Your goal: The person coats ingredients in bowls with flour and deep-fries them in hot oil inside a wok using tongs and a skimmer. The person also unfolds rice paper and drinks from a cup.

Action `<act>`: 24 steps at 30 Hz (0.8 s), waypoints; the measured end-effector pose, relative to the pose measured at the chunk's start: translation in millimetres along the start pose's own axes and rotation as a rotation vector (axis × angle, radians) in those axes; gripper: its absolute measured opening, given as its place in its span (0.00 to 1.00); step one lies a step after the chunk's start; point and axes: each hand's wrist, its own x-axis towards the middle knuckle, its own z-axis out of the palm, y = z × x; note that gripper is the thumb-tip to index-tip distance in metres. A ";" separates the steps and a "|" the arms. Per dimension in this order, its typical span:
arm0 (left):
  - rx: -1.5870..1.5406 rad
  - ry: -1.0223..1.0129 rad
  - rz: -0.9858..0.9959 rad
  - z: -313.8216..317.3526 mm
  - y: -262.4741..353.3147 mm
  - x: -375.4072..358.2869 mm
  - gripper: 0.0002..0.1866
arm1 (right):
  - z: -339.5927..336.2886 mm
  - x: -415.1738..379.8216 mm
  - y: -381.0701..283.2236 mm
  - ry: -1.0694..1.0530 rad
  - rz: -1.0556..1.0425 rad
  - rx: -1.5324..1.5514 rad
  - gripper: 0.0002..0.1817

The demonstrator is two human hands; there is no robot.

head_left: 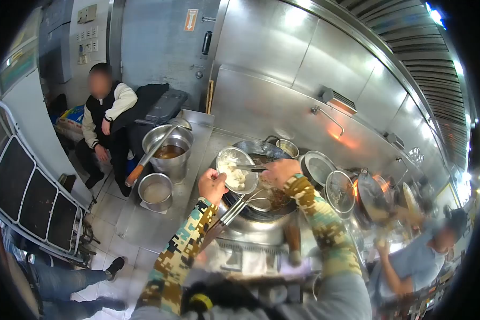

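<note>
My left hand (212, 185) grips the near-left rim of a round metal bowl (222, 160), tilted above the wok (282, 216). Pale, lumpy food (234, 173) lies inside the bowl. My right hand (280, 173) is closed around a slim metal utensil with a dark part (250, 167), whose tip reaches into the food. Its exact kind I cannot tell. Beneath both hands, the wok contains dark liquid. A wire-handled strainer (239, 209) rests across the wok's near-left side, its wooden handle pointing toward me.
At left stand a tall pot (182, 169) of brown liquid with a ladle (157, 146) across it, and a smaller pot (156, 193). Flames rise by another wok (373, 200) at right, near a co-worker (410, 261). Someone sits (104, 117) near the door; another person's legs (72, 282) show lower left.
</note>
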 end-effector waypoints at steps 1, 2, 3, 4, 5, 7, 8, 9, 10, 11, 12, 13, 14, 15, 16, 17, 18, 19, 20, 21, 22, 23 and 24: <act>-0.008 0.020 -0.003 -4.9 0.3 1.7 0.11 | 0.2 -0.8 3.9 0.015 0.039 0.032 0.17; -0.013 0.027 0.013 -11.2 -6.0 5.5 0.11 | 2.4 -7.7 15.1 0.030 0.073 0.062 0.17; -0.001 0.044 0.013 -16.5 -8.1 6.4 0.11 | 6.4 -13.9 26.9 0.042 0.108 0.093 0.16; 0.012 0.057 0.010 -21.0 -10.0 5.8 0.11 | 16.2 -17.4 36.5 0.076 0.150 0.122 0.16; 0.025 0.067 0.011 -23.1 -12.0 7.0 0.10 | 29.7 -17.3 48.2 0.115 0.195 0.152 0.16; 0.093 0.093 0.000 -33.2 -23.0 12.6 0.10 | 47.6 -11.2 66.4 0.116 0.270 0.204 0.16; 0.129 0.104 -0.004 -39.3 -29.5 15.1 0.10 | 54.4 -8.3 73.2 0.081 0.301 0.229 0.15; 0.127 0.116 -0.004 -44.3 -34.6 19.1 0.10 | 62.5 -2.7 81.8 0.048 0.332 0.253 0.15; 0.127 0.124 -0.008 -48.4 -41.0 21.5 0.10 | 85.5 4.2 93.6 0.031 0.312 0.312 0.17; 0.127 0.126 -0.016 -50.6 -44.7 21.2 0.10 | 99.8 12.5 93.2 -0.029 0.348 0.277 0.17; 0.118 0.110 -0.023 -50.3 -42.7 20.5 0.10 | 109.8 19.2 92.2 -0.091 0.387 0.240 0.17; 0.110 0.093 -0.034 -50.0 -40.6 19.7 0.10 | 118.5 22.8 93.5 -0.157 0.427 0.202 0.18; 0.102 0.078 -0.042 -49.4 -37.3 17.9 0.10 | 124.3 27.1 97.2 -0.177 0.482 0.174 0.20; 0.100 0.034 -0.034 -49.0 -32.8 15.3 0.10 | 110.2 26.4 96.8 -0.118 0.453 0.161 0.21; 0.098 -0.008 -0.021 -49.0 -27.2 14.8 0.11 | 93.6 26.4 100.2 -0.054 0.420 0.149 0.21; 0.097 -0.049 -0.010 -48.3 -22.6 14.3 0.11 | 69.2 21.3 98.6 0.007 0.387 0.137 0.21; 0.103 -0.101 0.006 -48.5 -20.6 14.7 0.11 | 39.9 9.4 87.1 0.069 0.267 0.148 0.22; 0.107 -0.163 0.020 -48.1 -18.5 16.9 0.11 | 12.2 -3.5 69.6 0.130 0.157 0.157 0.22; 0.112 -0.234 0.033 -44.7 -15.9 19.1 0.11 | -5.8 -12.7 52.2 0.162 0.069 0.134 0.21; 0.093 -0.300 0.018 -40.2 -9.2 16.8 0.11 | -15.4 -17.2 34.4 0.191 -0.012 0.110 0.21; 0.121 -0.339 0.056 -36.9 -4.8 15.4 0.11 | -18.7 -12.2 19.7 0.119 -0.026 0.047 0.18; 0.145 -0.372 0.096 -32.6 -1.8 14.1 0.11 | -20.7 -9.2 11.9 0.046 -0.046 -0.015 0.15; 0.042 -0.358 0.063 -26.2 -1.2 11.4 0.11 | -17.1 -11.5 12.1 0.052 -0.058 -0.022 0.15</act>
